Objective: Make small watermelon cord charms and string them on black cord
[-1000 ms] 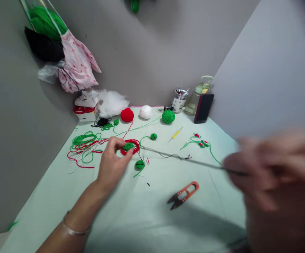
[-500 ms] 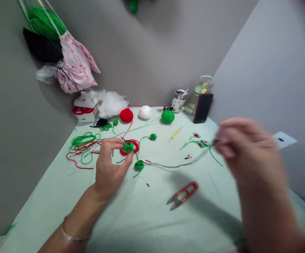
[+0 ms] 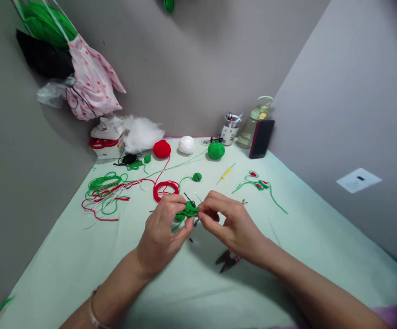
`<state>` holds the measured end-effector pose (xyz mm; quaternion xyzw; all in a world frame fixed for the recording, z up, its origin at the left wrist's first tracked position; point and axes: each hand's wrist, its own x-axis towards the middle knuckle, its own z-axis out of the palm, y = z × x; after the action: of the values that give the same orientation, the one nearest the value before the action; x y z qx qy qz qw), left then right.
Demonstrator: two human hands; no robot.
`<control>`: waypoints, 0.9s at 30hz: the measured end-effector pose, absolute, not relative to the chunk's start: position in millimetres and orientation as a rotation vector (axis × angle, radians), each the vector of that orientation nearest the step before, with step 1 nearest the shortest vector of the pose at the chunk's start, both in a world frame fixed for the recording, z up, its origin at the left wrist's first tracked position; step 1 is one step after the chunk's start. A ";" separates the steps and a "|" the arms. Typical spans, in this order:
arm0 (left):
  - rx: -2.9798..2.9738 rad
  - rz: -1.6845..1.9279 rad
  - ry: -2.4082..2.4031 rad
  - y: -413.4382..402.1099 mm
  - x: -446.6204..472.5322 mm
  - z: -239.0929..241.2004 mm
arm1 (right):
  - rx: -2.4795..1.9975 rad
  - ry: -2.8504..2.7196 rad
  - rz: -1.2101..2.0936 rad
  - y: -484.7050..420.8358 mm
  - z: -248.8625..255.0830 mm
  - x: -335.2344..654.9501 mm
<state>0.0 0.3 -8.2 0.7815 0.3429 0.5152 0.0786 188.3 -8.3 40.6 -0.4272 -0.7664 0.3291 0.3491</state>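
My left hand pinches a small green crocheted piece over the middle of the pale green table. My right hand is closed in a pinch right beside that piece, on its right side, holding a thin needle with dark thread; the needle tip pokes up above the fingers. The two hands almost touch. The orange thread snips lie under my right wrist, mostly hidden.
Red yarn ball, white ball and green ball stand at the back. Loose red and green yarn tangles at left. A yellow crochet hook, pen cup, bottle and phone are back right. Walls close in on three sides.
My right hand came in from the far right, where it was drawing the thread out, to meet the green piece. My left hand brought the piece nearer to me and to the right.
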 end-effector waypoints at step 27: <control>1.730 1.185 0.999 -5.3 4.9 -2.7 | -1.095 -2.055 0.877 -1.8 33.9 201.1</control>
<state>4.9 -5.3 -2.7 0.6834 0.3947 0.4678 0.3980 201.1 -1.8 33.9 -0.4168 -0.7821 0.3338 0.3211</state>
